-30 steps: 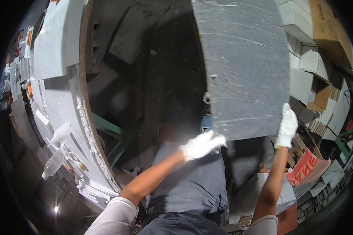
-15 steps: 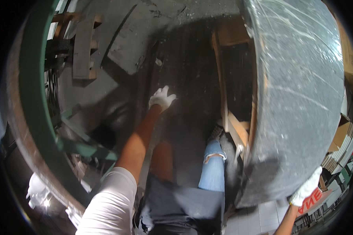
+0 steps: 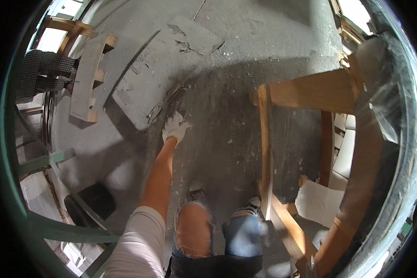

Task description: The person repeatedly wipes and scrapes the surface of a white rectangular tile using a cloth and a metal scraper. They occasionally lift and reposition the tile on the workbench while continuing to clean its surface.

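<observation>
My left hand (image 3: 174,128), in a white work glove, reaches out over the grey floor with its fingers spread and nothing in them. It is nearest to the edge of a torn, flattened grey sheet (image 3: 146,88) lying on the floor; whether it touches anything I cannot tell. At my right stands a large object with a wooden frame (image 3: 265,153) and a grey, plastic-wrapped outer side (image 3: 398,92). Its underside now faces partly toward me, showing wooden rails and a cross rail (image 3: 310,90). My right hand is out of the picture.
A green metal frame (image 3: 74,232) stands close on my left. Beyond it are a wooden pallet (image 3: 88,81) and a person's checked trouser legs (image 3: 41,74). A black object (image 3: 90,204) lies low by the frame. White boxes or blocks (image 3: 343,155) show through the wooden frame.
The wrapped object has shifted and tilted toward the right edge, showing more of its wooden frame. My right hand has left the picture. My left hand sits slightly lower and further left.
</observation>
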The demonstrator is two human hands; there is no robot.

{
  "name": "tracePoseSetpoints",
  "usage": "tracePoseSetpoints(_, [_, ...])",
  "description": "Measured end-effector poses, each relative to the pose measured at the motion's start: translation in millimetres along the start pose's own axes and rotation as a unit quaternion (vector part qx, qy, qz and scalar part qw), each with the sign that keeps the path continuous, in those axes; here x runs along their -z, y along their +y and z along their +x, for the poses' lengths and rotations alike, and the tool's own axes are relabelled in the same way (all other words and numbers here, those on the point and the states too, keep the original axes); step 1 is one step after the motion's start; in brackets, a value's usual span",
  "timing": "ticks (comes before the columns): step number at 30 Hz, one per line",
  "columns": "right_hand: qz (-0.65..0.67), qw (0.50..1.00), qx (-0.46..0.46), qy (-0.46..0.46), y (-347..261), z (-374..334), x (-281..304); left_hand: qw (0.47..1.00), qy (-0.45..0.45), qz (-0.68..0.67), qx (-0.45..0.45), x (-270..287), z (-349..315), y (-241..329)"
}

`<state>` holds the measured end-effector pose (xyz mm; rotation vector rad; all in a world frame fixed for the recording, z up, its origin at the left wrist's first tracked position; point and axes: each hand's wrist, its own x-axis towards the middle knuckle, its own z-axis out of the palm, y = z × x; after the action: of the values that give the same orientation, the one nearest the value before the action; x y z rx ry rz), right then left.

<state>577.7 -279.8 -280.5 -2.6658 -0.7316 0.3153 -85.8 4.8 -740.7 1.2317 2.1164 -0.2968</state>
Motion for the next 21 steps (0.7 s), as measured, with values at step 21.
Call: tracePoseSetpoints(21, [-0.039,0.991,0.122,-0.049,18.9,6.5,-1.4,0.866,0.184,0.266,-0.382,57.8,-191.9,82.2])
